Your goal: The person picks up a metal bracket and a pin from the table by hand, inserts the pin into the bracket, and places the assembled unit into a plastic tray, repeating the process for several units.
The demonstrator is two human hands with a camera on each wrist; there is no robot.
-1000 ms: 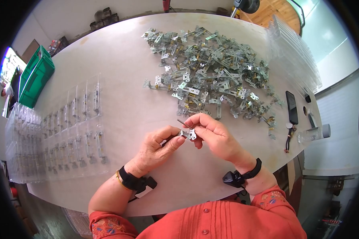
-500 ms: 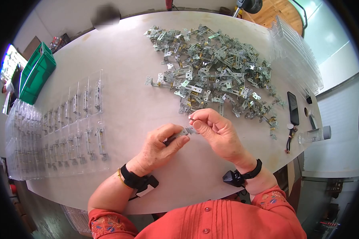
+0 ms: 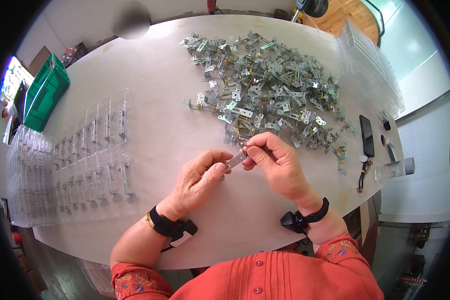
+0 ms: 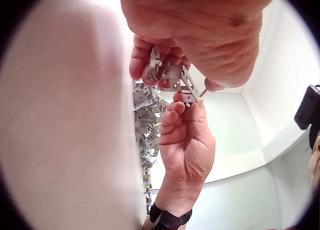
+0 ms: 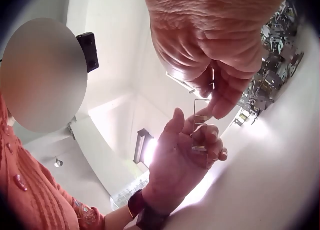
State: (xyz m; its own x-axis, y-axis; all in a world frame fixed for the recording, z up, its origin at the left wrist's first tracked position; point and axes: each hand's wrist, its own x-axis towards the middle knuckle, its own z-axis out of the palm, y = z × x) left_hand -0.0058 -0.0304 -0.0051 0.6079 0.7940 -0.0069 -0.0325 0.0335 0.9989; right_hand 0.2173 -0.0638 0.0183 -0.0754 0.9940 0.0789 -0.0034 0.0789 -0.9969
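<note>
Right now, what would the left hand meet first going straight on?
Likely the right hand, at the far end of the metal bracket between them; head-view depth is hard to judge.

Head view downward from above, wrist views close, fingers [image 3: 265, 140] in all.

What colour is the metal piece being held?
The metal piece is silvery, clearest in the left wrist view.

A silvery sheet-metal bracket [image 3: 236, 160], bent and pierced with holes, slants above the desk [image 3: 160, 110] between the left hand [image 3: 194, 176] and right hand [image 3: 277, 166], both gripping it; a thin rod [image 4: 203, 92] shows beside it
</note>
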